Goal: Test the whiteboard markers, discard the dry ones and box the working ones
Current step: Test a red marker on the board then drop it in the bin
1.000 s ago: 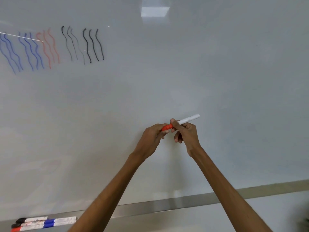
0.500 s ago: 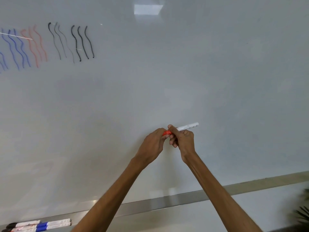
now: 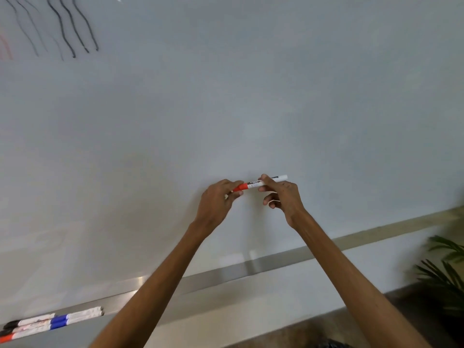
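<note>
A white whiteboard marker (image 3: 254, 183) with a red cap lies level between both hands, in front of the whiteboard (image 3: 251, 96). My left hand (image 3: 217, 203) grips the red cap end. My right hand (image 3: 283, 197) pinches the white barrel between thumb and forefinger, its tail sticking out to the right. Several more markers (image 3: 50, 322) with black, blue and red caps lie on the metal ledge (image 3: 226, 275) at the lower left.
Black wavy test lines (image 3: 72, 28) and a faint red one mark the board's upper left. A green plant (image 3: 444, 270) stands at the lower right. Brown floor shows along the bottom edge.
The view has dropped and shifted right, so the test lines slid up and left. More of the marker's barrel now shows between my hands.
</note>
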